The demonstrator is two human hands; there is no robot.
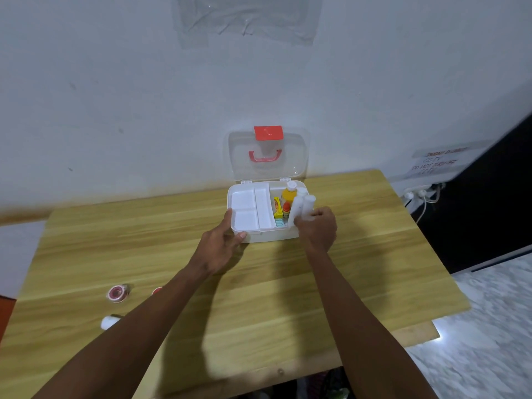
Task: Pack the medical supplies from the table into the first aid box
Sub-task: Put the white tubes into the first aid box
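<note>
The first aid box (266,237) sat open on the table (359,240). The left hand (221,243) gripped its front corner. The right hand (318,228) curled round a white tube (308,203), maybe a bottle, in the box's right part, beside a yellow bottle (288,196) and a small yellow box (277,210).

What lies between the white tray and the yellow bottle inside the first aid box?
In the head view, a small yellow packet lies between the white tray and the yellow bottle, inside the first aid box.
</note>
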